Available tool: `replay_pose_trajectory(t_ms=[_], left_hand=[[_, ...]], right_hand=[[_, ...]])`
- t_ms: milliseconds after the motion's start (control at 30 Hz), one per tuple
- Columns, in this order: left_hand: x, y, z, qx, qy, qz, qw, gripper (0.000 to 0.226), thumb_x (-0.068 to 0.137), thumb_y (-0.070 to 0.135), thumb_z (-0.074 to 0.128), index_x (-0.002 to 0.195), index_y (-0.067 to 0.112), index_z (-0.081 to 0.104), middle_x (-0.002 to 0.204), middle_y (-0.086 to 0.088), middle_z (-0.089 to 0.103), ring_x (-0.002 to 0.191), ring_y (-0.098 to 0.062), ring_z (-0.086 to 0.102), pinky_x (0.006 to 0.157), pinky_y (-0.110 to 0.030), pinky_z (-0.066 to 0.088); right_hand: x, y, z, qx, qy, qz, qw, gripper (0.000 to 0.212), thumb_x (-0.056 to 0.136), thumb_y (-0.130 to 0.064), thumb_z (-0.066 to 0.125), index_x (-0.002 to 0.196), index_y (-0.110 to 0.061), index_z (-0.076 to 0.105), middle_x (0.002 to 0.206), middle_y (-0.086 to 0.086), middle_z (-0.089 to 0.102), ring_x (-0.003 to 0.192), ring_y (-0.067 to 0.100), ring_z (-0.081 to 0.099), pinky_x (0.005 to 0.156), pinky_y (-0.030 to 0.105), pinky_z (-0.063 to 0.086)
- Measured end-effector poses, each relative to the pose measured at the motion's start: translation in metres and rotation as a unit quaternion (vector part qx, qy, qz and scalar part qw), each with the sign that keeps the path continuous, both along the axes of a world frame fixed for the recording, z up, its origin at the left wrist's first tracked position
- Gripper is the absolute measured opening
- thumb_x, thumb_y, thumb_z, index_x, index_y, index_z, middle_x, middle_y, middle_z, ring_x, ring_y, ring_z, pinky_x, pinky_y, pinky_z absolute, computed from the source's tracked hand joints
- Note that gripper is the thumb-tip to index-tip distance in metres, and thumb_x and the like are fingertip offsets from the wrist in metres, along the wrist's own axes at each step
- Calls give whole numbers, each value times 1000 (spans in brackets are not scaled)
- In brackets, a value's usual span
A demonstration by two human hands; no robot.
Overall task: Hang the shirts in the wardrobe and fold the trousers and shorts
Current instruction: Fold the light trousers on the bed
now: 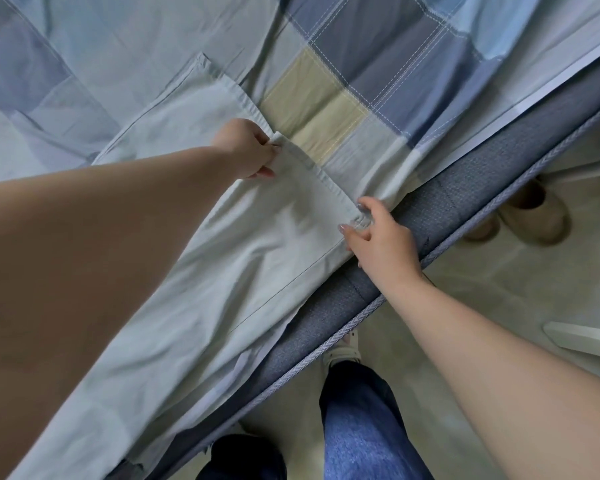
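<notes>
both forearms reach over the bed edge: left hand and right hand each pinch a hem corner of the pale trousers lying on the patchwork quilt. keep the hem taut and both legs stacked seam to seam before folding toward the waist.

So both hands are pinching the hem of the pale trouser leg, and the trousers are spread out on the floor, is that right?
Not quite. The head view shows the pale trousers spread on the bed's checked cover, not on the floor. The rest holds: the left hand and the right hand each pinch a corner of the leg's hem.
</notes>
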State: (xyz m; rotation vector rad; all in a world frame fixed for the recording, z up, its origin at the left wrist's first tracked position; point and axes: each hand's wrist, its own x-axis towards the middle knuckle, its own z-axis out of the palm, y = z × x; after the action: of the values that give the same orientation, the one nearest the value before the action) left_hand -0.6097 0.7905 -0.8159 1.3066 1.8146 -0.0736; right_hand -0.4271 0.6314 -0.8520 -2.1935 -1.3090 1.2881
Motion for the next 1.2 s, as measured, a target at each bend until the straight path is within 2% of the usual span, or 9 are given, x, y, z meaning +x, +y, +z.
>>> replay_pose_trajectory(t_ms=[233, 367, 500, 600, 733, 833, 967, 1100, 1200], left_hand=[[3, -2, -1, 18, 13, 4, 1000, 26, 95, 29, 57, 71, 21, 52, 34, 13, 54, 45, -1, 58, 48, -15, 44], [-1, 0, 2, 31, 24, -4, 999, 22, 91, 29, 62, 72, 21, 53, 35, 15, 54, 40, 2, 55, 49, -14, 44], [-7, 10, 10, 39, 41, -5, 998, 23, 84, 29, 72, 69, 21, 57, 35, 17, 53, 50, -4, 58, 68, -21, 52], [-5, 13, 7, 70, 60, -4, 996, 27, 81, 30, 75, 68, 23, 53, 42, 11, 59, 52, -3, 59, 70, -24, 51], [7, 9, -6, 111, 45, 36, 992, 25, 83, 20, 71, 106, 19, 60, 104, -3, 68, 84, -16, 65, 69, -24, 47], [2, 2, -10, 69, 31, 4, 997, 47, 87, 19, 68, 131, 18, 53, 132, -3, 54, 117, -21, 55, 89, -23, 42], [-25, -24, -14, 74, 28, 5, 997, 37, 88, 16, 62, 126, 16, 59, 130, -1, 59, 120, -16, 55, 101, -24, 40], [-69, -68, -14, 48, 49, 28, 997, 31, 88, 12, 60, 119, 16, 64, 117, 0, 66, 109, -18, 61, 83, -18, 41], [-109, -107, -16, 14, 70, 17, 997, 26, 85, 13, 64, 111, 15, 67, 111, -4, 68, 103, -23, 63, 86, -25, 47]], right_hand=[[-7, 2, 4, -17, 44, 0, 999, 20, 86, -47, 61, 88, -27, 60, 62, -9, 69, 51, 9, 61, 65, 28, 50], [-4, 11, 5, -107, 68, -3, 992, 20, 89, -46, 57, 91, -26, 53, 64, -8, 69, 39, 5, 57, 62, 26, 52], [10, 21, 12, -97, 175, -46, 979, 25, 93, -33, 56, 74, -18, 62, 67, 2, 64, 54, 15, 60, 67, 36, 57], [28, 32, 17, -68, 183, -98, 976, 30, 93, -33, 57, 78, -8, 64, 78, 6, 62, 70, 17, 63, 67, 29, 59], [42, 33, 4, -78, 167, -123, 975, 13, 91, -21, 62, 84, -11, 56, 92, 7, 63, 83, 16, 63, 60, 23, 57], [49, 19, -11, -119, 126, -117, 978, 18, 88, -17, 66, 93, -19, 49, 100, 6, 63, 90, 20, 64, 66, 32, 57], [44, 7, -11, -78, 39, -104, 991, 31, 84, -28, 69, 108, -21, 50, 91, -6, 60, 93, 19, 61, 83, 35, 50], [22, -4, 12, 59, -47, -106, 992, 39, 84, -23, 69, 119, -16, 53, 127, 3, 45, 110, 16, 51, 93, 21, 36], [-13, -11, 26, 157, -48, 28, 986, 34, 85, -18, 66, 117, -13, 57, 133, 5, 43, 123, 19, 45, 103, 26, 32]])
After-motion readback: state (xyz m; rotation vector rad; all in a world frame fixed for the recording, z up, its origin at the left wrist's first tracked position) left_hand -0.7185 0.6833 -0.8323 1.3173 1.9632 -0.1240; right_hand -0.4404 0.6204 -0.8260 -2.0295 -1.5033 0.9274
